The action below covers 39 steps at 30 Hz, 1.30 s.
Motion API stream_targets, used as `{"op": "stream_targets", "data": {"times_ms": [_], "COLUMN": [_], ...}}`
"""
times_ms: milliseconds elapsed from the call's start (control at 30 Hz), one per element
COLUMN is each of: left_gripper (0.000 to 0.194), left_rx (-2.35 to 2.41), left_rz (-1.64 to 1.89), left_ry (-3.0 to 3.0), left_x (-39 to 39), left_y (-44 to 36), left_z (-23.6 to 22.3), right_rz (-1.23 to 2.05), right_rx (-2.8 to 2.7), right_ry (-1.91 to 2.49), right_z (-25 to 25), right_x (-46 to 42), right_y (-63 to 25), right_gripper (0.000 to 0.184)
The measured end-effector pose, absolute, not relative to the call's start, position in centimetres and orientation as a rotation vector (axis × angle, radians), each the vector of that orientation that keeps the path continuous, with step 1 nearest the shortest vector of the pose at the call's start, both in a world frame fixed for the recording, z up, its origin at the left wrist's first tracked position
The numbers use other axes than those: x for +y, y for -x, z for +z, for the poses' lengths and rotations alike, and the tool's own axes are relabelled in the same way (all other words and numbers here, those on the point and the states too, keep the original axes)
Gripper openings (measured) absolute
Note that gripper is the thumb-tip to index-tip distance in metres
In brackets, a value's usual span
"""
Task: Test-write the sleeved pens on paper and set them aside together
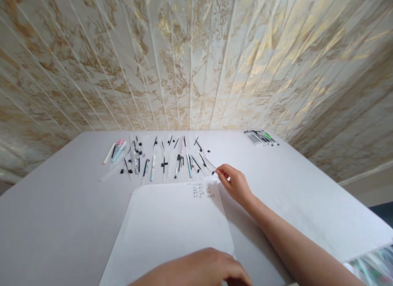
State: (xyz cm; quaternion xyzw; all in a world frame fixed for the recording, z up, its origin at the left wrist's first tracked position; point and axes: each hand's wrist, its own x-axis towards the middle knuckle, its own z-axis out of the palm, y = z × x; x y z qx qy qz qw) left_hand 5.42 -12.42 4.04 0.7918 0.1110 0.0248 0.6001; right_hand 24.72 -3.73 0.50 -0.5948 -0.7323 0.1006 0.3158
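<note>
My right hand [233,182] reaches to the right end of the rows of pen parts. Thumb and forefinger are pinched together at the near end of a thin pen part [210,163], which slants away to the left; its exact kind is too small to tell. Beside the fingertips lies a small black cap [213,172]. My left hand [205,267] is low over the white paper [172,224], at the bottom edge of the view. Its fingers curl downward, with something dark under them, and the tips are cut off.
Two rows of pen bodies, refills and black caps lie beyond the paper, among them a blue-and-white pen [152,168]. Handwriting [201,189] marks the paper's top right. Several pens [260,137] lie together at the back right of the white table [52,204]. A patterned curtain [184,64] hangs behind.
</note>
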Motion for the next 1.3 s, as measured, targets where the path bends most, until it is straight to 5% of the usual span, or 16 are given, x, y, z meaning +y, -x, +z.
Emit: {"op": "stream_targets", "data": {"times_ms": [133,433,933,1300], "left_gripper": [0.025,0.027,0.034,0.036], "left_rx": [0.809,1.058,1.105,1.042], "left_rz": [0.21,0.824,0.688,0.704], "left_ry": [-1.595,-1.062,-1.414,-1.367], "left_x": [-9.0,-1.0,-1.7,-1.8], "left_y": [-1.3,2.5,0.7,0.6], "left_z": [4.1,1.8,-0.2,-0.2], "right_rz": [0.266,0.318,0.27,0.463], "right_rx": [-1.874,-1.877,-1.793,-2.139], "right_ry": [1.609,1.818,1.909,1.394], "right_z": [-0.3,-1.7,-1.7,0.8], "right_x": [-2.9,-1.9,-1.1,-5.6], "right_y": [-26.0,-26.9,-26.5,-20.4], "right_gripper": [0.019,0.012,0.009,0.006]}}
